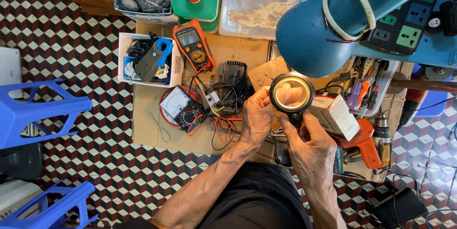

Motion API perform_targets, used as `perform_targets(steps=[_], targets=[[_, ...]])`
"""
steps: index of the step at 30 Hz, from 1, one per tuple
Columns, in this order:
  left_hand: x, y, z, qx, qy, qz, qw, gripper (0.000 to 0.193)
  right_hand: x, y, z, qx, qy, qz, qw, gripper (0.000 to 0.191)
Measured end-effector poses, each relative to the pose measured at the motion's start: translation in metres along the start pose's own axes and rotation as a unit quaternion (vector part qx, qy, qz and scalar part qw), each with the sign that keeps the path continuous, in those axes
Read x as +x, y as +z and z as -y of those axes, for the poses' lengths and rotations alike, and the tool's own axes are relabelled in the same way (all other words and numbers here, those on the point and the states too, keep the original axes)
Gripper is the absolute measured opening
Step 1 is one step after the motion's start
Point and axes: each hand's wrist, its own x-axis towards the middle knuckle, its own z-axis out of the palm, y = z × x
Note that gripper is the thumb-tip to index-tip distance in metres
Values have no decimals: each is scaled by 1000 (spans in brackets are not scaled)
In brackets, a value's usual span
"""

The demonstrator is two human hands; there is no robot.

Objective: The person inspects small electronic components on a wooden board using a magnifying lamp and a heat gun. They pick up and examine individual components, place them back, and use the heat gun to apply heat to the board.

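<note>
Right hand [312, 145] is closed around the black handle of a round magnifying glass [292, 92], lens held just above its fingers. Left hand [257, 117] curls against the lens rim, and beyond its knuckles sit a black analog meter [182, 107] and an orange multimeter [193, 44].

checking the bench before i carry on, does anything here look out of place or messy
Mostly a crowded work area. Red and black leads lie tangled between the analog meter and the left hand. A pair of tweezers lies loose at the cardboard sheet's edge. The magnifier, gripped by the right hand, looks intact. No spill or damage shows.
</note>
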Motion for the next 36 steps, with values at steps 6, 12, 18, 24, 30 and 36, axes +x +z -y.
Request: perform_targets(steps=[6, 12, 18, 24, 30, 36], targets=[[-3, 2, 3, 28, 10, -6, 1000, 30, 0, 1, -3, 1, -5, -8, 1000, 23], [14, -9, 10, 8, 36, -26, 999, 19, -3, -4, -8, -20, 11, -12, 1000, 22], [20, -18, 10, -109, -40, 15, 993, 25, -2, -4, -7, -12, 17, -8, 1000, 22], [20, -18, 8, -235, -123, 77, 961, 39, -2, -4, -3, -23, 2, -3, 1000, 22], [19, -22, 8, -209, -138, 120, 961, 32, -3, -4, -1, -24, 13, -3, 1000, 23], [17, -15, -1, -157, -104, 113, 976, 43, -3, -4, -2, -18, 0, -8, 1000, 23]])
